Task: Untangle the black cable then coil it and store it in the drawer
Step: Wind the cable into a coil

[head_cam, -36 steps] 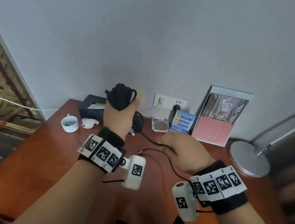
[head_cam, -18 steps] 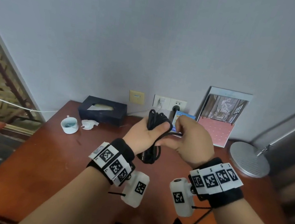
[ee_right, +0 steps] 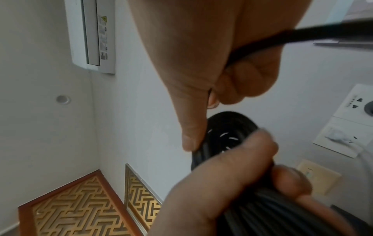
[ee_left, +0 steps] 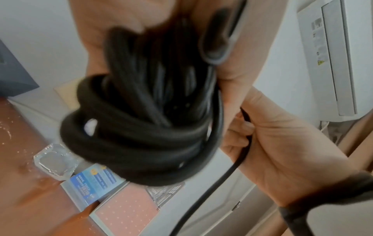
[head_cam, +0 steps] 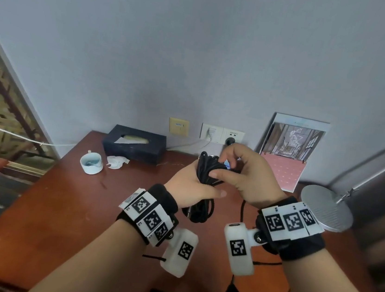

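Observation:
The black cable (head_cam: pixel 205 171) is bunched into a long coil held upright above the wooden desk (head_cam: pixel 63 202). My left hand (head_cam: pixel 191 187) grips the coil around its middle, with loops hanging below the fist. My right hand (head_cam: pixel 239 173) pinches a strand wound crosswise around the coil's upper part. In the left wrist view the cable (ee_left: pixel 141 124) shows several turns wrapped around the bundle, and a loose strand runs through the curled fingers of my right hand (ee_left: pixel 252 132). In the right wrist view the thumb of my right hand (ee_right: pixel 193 131) presses the cable (ee_right: pixel 228 127). No drawer shows.
A dark tissue box (head_cam: pixel 136 143), a white cup (head_cam: pixel 91 163) and crumpled tissue (head_cam: pixel 116 162) sit at the desk's back left. Wall sockets (head_cam: pixel 222 135), a propped calendar (head_cam: pixel 290 153), a glass ashtray (ee_left: pixel 54 162) and a round lamp base (head_cam: pixel 327 208) line the back and right.
My left hand came down and to the right from its raised position with the coil. My right hand rose from the desk to meet it and now wraps a strand around the bundle.

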### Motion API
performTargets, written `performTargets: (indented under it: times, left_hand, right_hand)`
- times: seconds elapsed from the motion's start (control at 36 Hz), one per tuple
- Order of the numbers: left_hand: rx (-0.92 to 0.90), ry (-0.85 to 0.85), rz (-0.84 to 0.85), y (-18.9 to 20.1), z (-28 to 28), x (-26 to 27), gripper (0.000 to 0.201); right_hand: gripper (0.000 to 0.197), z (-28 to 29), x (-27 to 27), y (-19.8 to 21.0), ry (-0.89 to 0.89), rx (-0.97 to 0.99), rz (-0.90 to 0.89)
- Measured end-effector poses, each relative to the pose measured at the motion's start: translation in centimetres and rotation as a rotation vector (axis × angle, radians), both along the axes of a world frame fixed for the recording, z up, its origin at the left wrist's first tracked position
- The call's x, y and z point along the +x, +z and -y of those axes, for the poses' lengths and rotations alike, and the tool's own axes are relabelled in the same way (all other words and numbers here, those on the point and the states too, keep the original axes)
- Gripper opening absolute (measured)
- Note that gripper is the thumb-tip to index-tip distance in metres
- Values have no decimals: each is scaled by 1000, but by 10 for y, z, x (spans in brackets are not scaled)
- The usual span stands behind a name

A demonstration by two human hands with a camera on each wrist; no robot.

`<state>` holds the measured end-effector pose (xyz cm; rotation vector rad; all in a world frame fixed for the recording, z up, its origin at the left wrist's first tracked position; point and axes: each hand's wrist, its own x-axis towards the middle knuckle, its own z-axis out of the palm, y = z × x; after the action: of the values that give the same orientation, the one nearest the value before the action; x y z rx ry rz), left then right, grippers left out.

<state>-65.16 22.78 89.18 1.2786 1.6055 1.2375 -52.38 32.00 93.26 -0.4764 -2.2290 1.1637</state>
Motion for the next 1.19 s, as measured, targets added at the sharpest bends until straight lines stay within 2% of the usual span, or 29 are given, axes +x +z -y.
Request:
performTargets:
  times: [0.08, 0.17, 0.25, 0.39, 0.44, 0.53, 0.61, 0.69, 0.78, 0.89, 0.94, 1.06, 1.19]
  left_hand:
    - [27, 121, 130, 0, 2, 1, 36]
    - [33, 259, 309, 1, 5, -2, 15]
    - [25, 331, 484, 3, 6, -4, 16]
    - [59, 426, 887, 12, 8, -7, 11]
    - [68, 430, 960, 15, 8, -6, 10]
    - [60, 385, 952, 15, 9, -1, 7]
    - [47, 317, 909, 16, 11, 5, 7]
    - [69, 255, 912, 18, 13, 9, 16]
    - [67, 226, 818, 21, 15, 14, 21]
    - [85, 290, 692, 20, 17, 18, 20]
    - [98, 324, 667, 19, 16, 19, 20]
    - [105, 292, 654, 24, 17, 20, 17]
    - [122, 304, 663, 30, 18, 21, 16]
  right_hand:
    - [16, -2, 1, 0, -58, -3, -55]
    - [12, -6, 5, -2, -113, -29, -79]
    - [13, -10, 10, -9, -96, -16, -49]
    - [28, -11, 12, -25, -94, 3, 94]
    - [34, -9, 11, -30, -153, 18, 109]
    - [34, -2, 6, -29, -197, 97, 116]
    - [32, 7, 0, -22, -151, 207, 168]
    - [32, 9, -1, -15, -79, 258, 269]
    - [32, 7, 0, -10, -31, 334, 384]
    - [22, 8, 3, 4, 35, 421, 555]
    - [24, 13, 1, 10, 76, 467, 640]
    - [27, 15, -7, 17, 135, 424, 807]
    - [29, 16, 2, 16, 205, 470, 675]
